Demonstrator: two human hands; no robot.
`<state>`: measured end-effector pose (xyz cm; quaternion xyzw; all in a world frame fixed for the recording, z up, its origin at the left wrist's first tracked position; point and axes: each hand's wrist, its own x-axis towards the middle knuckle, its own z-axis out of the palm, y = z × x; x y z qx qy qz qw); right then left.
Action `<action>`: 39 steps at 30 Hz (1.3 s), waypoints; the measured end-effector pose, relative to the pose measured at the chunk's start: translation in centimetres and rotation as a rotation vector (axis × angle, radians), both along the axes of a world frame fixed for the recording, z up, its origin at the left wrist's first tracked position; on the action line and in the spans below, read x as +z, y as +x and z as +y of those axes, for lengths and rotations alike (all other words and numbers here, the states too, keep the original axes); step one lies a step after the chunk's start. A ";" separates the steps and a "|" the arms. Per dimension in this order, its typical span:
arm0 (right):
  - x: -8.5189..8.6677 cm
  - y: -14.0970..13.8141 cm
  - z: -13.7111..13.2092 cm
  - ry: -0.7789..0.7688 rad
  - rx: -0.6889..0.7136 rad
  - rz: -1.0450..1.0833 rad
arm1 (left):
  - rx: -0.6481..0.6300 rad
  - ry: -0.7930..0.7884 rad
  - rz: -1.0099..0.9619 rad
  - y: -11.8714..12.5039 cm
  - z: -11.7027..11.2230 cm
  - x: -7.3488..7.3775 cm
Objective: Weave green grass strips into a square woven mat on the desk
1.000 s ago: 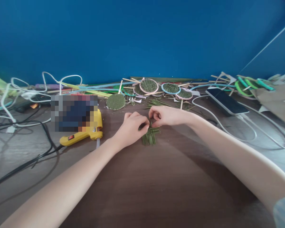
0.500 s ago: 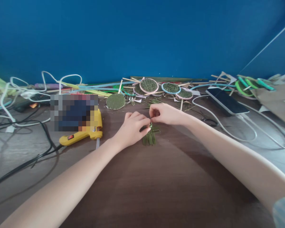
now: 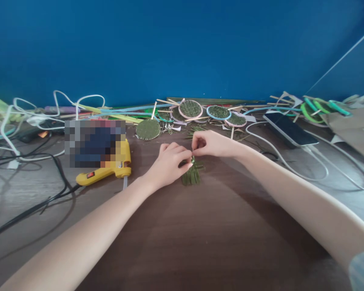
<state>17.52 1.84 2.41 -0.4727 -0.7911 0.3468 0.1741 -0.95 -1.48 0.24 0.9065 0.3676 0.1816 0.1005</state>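
Observation:
Flat green strips (image 3: 191,176), like woven leaf strips, lie on the dark wooden table (image 3: 176,234) with their loose ends fanned toward me. My left hand (image 3: 172,165) is closed over their left and far side, thumb and fingers pressed on them. Across from it, my right hand (image 3: 210,144) pinches at the far end of the strips, its thumb and index fingertips together. The fingers hide the upper part of the woven piece. Just what lies in the right pinch is small, but it appears to be a strip.
A yellow glue gun (image 3: 121,161) with a black cord lies left, partly behind a blurred patch. Round green woven fans (image 3: 190,109) on sticks line the blue wall (image 3: 182,48). A phone (image 3: 289,128) with white cables (image 3: 324,161) and brown cardboard (image 3: 354,125) are at right.
My right hand has shifted very slightly, its fingers still pinched at the strips. The left hand stays in place, and a few strip ends have moved a little.

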 end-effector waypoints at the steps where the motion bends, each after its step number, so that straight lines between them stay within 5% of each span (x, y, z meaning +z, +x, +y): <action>1: 0.2 0.1 0.0 -0.023 0.017 0.020 | 0.000 -0.005 -0.001 0.0 0.0 0.0; 13: 1.2 1.2 0.1 -0.240 0.197 0.138 | 0.045 -0.092 -0.021 0.0 0.2 0.0; 24: 1.1 1.2 0.1 -0.050 0.359 0.096 | 0.017 -0.068 0.008 0.0 0.0 0.2; 39: -0.6 0.4 0.1 0.036 0.121 -0.001 | 0.079 -0.124 -0.089 0.1 0.0 0.1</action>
